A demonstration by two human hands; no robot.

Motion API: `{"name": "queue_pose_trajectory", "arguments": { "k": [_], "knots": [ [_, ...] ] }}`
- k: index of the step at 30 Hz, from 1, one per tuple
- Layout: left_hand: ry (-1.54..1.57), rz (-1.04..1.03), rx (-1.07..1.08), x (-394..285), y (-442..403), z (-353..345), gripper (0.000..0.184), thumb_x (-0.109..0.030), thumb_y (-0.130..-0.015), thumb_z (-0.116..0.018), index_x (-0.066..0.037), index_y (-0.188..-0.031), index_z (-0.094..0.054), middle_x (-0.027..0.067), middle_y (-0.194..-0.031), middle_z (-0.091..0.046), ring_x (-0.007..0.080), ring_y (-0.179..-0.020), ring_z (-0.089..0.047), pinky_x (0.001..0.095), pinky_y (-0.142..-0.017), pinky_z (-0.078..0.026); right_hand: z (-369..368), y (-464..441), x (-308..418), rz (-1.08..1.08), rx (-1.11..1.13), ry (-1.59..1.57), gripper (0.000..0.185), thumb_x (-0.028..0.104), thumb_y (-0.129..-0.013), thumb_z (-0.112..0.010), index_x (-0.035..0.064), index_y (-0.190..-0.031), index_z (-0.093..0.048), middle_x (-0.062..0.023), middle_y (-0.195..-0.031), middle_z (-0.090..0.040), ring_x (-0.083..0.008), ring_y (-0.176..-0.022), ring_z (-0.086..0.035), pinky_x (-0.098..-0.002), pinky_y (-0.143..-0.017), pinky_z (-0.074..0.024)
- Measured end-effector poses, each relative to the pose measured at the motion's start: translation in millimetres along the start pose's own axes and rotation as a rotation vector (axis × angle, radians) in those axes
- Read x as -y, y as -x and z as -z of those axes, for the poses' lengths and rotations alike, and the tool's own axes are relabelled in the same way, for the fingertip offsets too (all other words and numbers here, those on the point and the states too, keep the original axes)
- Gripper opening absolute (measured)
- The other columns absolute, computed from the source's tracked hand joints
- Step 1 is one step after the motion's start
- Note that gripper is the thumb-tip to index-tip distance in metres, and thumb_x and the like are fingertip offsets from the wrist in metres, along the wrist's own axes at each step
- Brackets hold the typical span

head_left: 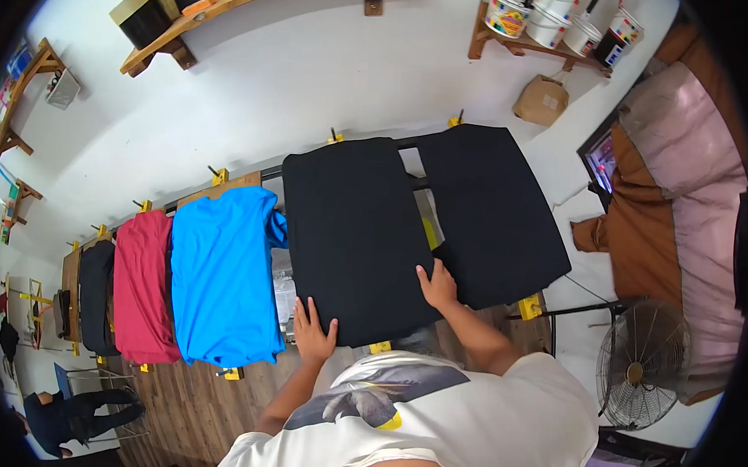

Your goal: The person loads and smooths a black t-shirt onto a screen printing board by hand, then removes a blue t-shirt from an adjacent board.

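A black garment (353,233) is stretched smooth over a flat board in front of me. At its near left corner rests my left hand (313,333), fingers spread along the edge. My right hand (438,288) touches the near right edge, its thumb pointing left over the cloth and its fingers reaching forward, apart. To the right, a second black garment (496,210) covers another board. A bright blue shirt (226,273) lies looser on the board to the left, its cloth wrinkled. Beyond it hangs a dark red shirt (144,282).
Farther left is another dark garment (96,296) on the row of boards. Yellow clamps (530,307) line the rack. A standing fan (642,366) is at the right, by brown and pink curtains (677,163). Shelves hold white buckets (547,28). Another person (57,420) is at lower left.
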State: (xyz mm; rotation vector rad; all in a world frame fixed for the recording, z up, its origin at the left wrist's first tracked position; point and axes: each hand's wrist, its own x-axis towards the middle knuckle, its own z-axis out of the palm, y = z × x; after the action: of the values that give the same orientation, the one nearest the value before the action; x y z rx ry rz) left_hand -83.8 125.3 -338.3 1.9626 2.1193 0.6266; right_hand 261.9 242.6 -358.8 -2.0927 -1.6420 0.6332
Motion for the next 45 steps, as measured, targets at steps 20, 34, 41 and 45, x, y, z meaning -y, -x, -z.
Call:
{"name": "queue_pose_trajectory", "arguments": {
  "k": [20, 34, 41, 45],
  "knots": [
    [0.003, 0.068, 0.024, 2, -1, -3, 0.083, -0.049, -0.101, -0.062, -0.004, -0.164, -0.032, 0.0286, -0.17, -0.023, 0.0524, -0.147, -0.037, 0.0548, -0.122, -0.033, 11, 22, 5, -0.123, 0.008, 0.087, 0.066, 0.066, -0.102, -0.051, 0.0016, -0.117, -0.06, -0.0314, -0.106, -0.072, -0.0535, -0.102, -0.068, -0.0609, -0.088, -0.0546],
    [-0.01, -0.082, 0.508, 60, -22, 23, 0.108, -0.074, -0.093, -0.059, -0.009, -0.169, -0.02, 0.0237, -0.176, -0.006, 0.0642, -0.154, -0.006, 0.073, -0.122, -0.014, -28, 73, 33, -0.227, -0.304, 0.225, 0.065, 0.055, -0.106, -0.051, 0.0111, -0.154, -0.045, -0.0193, -0.14, -0.059, -0.0409, -0.129, -0.058, -0.0562, -0.106, -0.0449],
    [-0.043, -0.217, 0.29, 49, -50, 19, 0.097, -0.06, -0.1, -0.056, 0.007, -0.163, -0.026, 0.0267, -0.171, -0.023, 0.0476, -0.158, -0.02, 0.0638, -0.125, -0.02, -22, 71, 24, -0.151, -0.274, 0.206, 0.066, 0.052, -0.104, -0.056, 0.0091, -0.154, -0.044, -0.0205, -0.139, -0.06, -0.0417, -0.127, -0.059, -0.055, -0.105, -0.0471],
    [-0.109, -0.292, 0.214, 58, -67, -4, 0.098, -0.061, -0.102, -0.054, 0.01, -0.162, -0.023, 0.0311, -0.17, -0.022, 0.0454, -0.158, -0.023, 0.0572, -0.127, -0.021, -20, 73, 29, -0.159, -0.284, 0.2, 0.065, 0.05, -0.104, -0.057, 0.0078, -0.152, -0.045, -0.0207, -0.137, -0.062, -0.042, -0.125, -0.06, -0.0543, -0.105, -0.0475]
  ]
}}
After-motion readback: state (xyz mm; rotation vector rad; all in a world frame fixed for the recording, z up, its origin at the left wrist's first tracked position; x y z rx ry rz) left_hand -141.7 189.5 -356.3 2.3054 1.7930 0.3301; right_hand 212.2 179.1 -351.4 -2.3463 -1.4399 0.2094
